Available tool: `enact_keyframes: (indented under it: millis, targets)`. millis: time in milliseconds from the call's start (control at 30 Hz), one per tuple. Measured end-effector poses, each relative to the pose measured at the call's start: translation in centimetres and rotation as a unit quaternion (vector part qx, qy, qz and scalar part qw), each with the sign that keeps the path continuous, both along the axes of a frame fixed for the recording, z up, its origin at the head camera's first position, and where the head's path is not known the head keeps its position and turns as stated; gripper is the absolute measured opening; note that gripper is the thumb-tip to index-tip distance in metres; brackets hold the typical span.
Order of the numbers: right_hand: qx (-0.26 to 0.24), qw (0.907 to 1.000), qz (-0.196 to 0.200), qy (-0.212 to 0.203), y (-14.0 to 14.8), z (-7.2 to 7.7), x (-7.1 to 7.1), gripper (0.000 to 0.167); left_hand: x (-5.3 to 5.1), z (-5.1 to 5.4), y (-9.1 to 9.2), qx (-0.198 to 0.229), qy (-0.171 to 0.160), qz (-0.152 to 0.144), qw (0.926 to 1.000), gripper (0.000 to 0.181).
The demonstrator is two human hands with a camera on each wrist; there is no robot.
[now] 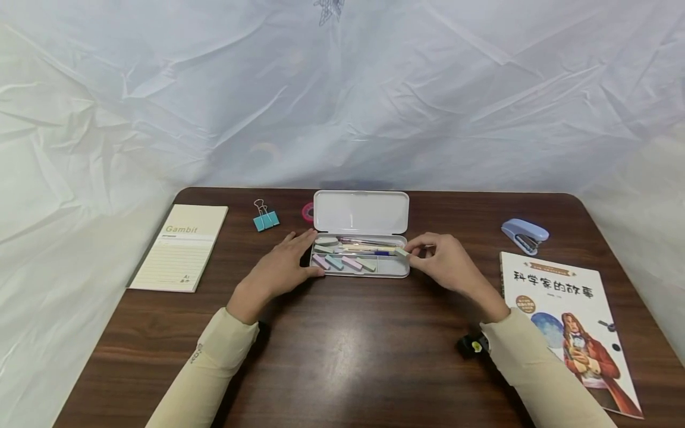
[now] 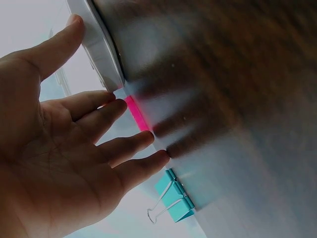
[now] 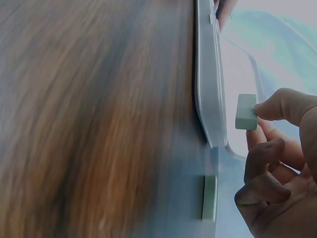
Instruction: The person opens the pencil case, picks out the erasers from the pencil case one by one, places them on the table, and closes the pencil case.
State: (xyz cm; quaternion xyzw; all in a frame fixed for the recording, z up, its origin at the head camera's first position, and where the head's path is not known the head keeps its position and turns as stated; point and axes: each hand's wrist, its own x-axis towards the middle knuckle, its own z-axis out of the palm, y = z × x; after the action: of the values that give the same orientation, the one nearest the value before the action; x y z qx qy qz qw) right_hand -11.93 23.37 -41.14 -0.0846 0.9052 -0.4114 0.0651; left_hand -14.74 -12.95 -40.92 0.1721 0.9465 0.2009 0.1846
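Eraser (image 3: 246, 111), pale green and block-shaped, sits between the thumb and fingertip of the right hand (image 1: 441, 260), over the 3 o'clock end of an open white pencil case (image 1: 392, 268). The pinch takes only one end, which probably leaves the rest of the block free of the fingers; the other fingers curl loosely.

The case's lid (image 1: 361, 212) leans back at 12 o'clock, baring both rows. Pens (image 1: 369, 244) lie lengthwise in the back row, which seems to suit their length, with two pale blocks at their 9 o'clock end. Pastel erasers (image 1: 351, 263) slant side by side in the front row, perhaps angled to fit its narrow width.

At the case's 9 o'clock end, the left hand (image 1: 280, 264) is spread, gripping nothing, thumb and fingertips against or just beside the edge, likely to steady it.

A second green block (image 3: 210, 197) rests on the table just past the 3 o'clock end. Further out are a pink tape roll (image 1: 307, 212) and teal binder clip (image 1: 266, 221) at 10, a Gambit notepad (image 1: 179, 248) at 9, a blue stapler (image 1: 521, 233) at 3, and an illustrated book (image 1: 569, 333) at 4, all apparently set aside to leave room around the case.
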Motion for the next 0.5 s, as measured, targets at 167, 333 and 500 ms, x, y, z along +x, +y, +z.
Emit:
enact_keyframes:
  millis: [167, 333, 500]
  targets:
    - [0.015, 0.9999, -0.001, -0.002, 1.3, -0.4, 0.1, 0.011, 0.0, -0.1, -0.1, 0.001, 0.001, 0.000, 1.0000, 0.094]
    - [0.036, 0.9994, 0.000, -0.002, 2.9, -0.6, 0.3, 0.012, -0.1, -0.2, -0.1, 0.001, 0.000, 0.000, 1.0000, 0.094]
    - [0.065, 0.9979, -0.002, -0.007, 4.7, -0.4, 0.5, 0.013, -0.2, -0.1, -0.1, 0.006, -0.003, -0.002, 1.0000, 0.095]
